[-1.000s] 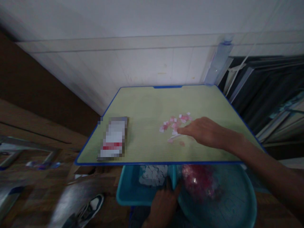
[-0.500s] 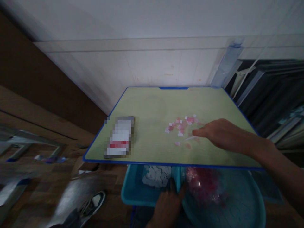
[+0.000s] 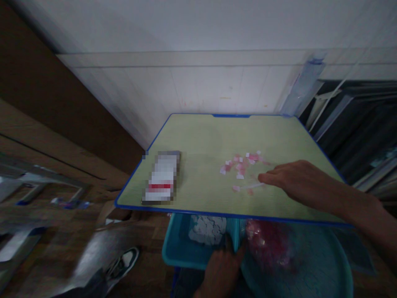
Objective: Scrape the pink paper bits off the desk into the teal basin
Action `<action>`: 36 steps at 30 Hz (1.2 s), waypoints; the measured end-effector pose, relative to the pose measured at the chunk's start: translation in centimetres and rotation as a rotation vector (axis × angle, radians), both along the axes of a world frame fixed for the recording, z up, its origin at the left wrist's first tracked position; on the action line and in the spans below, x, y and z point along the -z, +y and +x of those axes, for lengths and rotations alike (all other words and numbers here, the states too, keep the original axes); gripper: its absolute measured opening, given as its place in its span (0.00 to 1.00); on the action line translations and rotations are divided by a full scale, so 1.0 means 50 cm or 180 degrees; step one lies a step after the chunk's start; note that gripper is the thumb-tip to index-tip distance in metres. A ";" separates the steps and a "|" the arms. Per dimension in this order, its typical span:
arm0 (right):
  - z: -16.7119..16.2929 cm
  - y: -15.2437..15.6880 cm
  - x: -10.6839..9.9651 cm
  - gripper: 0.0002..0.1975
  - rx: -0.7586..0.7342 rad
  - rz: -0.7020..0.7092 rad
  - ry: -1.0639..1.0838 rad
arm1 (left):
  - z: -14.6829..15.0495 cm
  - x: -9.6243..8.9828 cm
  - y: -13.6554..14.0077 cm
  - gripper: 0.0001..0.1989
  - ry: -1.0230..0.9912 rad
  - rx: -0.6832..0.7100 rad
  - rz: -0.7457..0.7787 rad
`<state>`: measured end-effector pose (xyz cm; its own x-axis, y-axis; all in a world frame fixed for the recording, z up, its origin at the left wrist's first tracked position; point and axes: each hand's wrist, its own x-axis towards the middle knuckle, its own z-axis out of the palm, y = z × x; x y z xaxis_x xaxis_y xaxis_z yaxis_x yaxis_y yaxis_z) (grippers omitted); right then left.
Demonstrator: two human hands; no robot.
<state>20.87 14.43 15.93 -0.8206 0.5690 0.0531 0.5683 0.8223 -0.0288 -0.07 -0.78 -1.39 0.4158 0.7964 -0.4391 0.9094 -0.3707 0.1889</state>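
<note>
My right hand [image 3: 293, 180] reaches in from the right, low over the folding table, its fingers pinched on a thin whitish strip [image 3: 259, 185]. The strip's free end points left, close to a small pinkish piece [image 3: 236, 188]. Just beyond it lies a loose cluster of small pink pieces with white square tabs [image 3: 240, 167]. Below the table's front edge, my left hand [image 3: 222, 269] is at the near side of the turquoise tray [image 3: 176, 260], by its right rim. Its dim fingers look stretched and apart, holding nothing that I can see. White pieces [image 3: 208, 230] lie in that tray.
The blue-edged table [image 3: 198, 136] carries a pixelated phone-like object [image 3: 161, 178] at its left. Right of the tray, a round turquoise basin [image 3: 319, 265] holds a red, shiny plastic-wrapped bundle [image 3: 269, 244]. A clear plastic bottle [image 3: 302, 89] stands by the wall, beside dark stacked panels [image 3: 366, 120].
The whole view has shifted slightly, so things sit a little further right. The strip in my right hand now lies flatter and shows more length. My left hand stays by the tray.
</note>
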 end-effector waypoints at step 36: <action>-0.144 0.017 0.021 0.10 -0.0505 0.0194 -0.0209 | 0.001 0.030 0.000 0.27 -0.0113 -0.0178 -0.0016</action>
<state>13.70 15.25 14.88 -0.9027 0.4294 0.0268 0.4302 0.9009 0.0568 -0.05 -0.79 -2.90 0.3861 0.8166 -0.4290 0.9214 -0.3184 0.2230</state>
